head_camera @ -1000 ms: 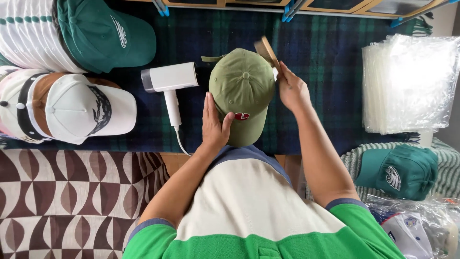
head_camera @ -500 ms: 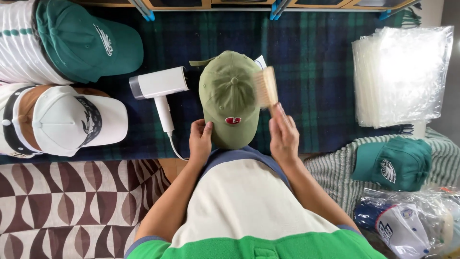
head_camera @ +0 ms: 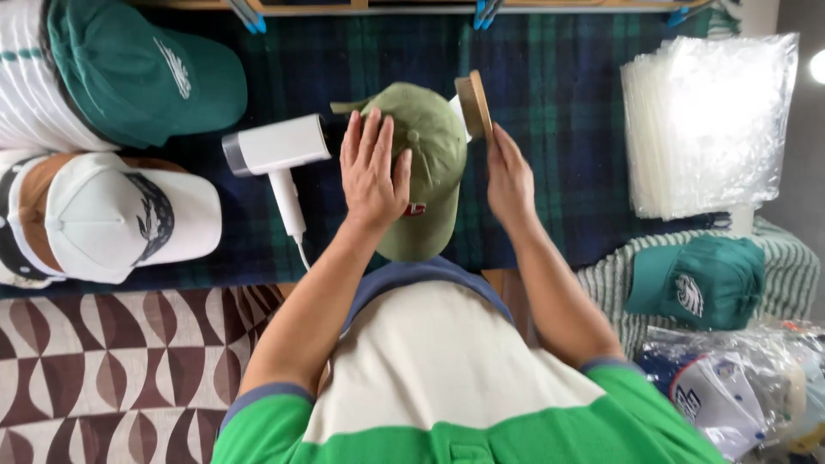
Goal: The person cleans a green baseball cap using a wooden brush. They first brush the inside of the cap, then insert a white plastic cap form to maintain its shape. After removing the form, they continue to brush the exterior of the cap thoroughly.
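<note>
Olive-green cap (head_camera: pixel 430 172) sits mid-worktop on a dark plaid cloth (head_camera: pixel 559 129), its brim pointing toward the person's cream and green shirt. The left hand (head_camera: pixel 374 167) lies flat and open on the crown, fingers spread. The right hand (head_camera: pixel 509 176) grips a wooden brush (head_camera: pixel 474 105), held on edge just beside the cap's right side. A white handheld steamer (head_camera: pixel 275 150) lies just left of the cap, its handle and cord running toward the near edge. At the far left corner a dark green cap (head_camera: pixel 146 73) rests on striped fabric; below it, along the left edge, a white cap (head_camera: pixel 129 223) tops a small stack. A pile of clear plastic bags (head_camera: pixel 709 125) sits toward the far right corner. Near the right edge another green cap (head_camera: pixel 700 279) lies on striped cloth, with bagged caps (head_camera: pixel 730 387) beside it. A brown patterned rug (head_camera: pixel 112 369) shows at lower left.
</note>
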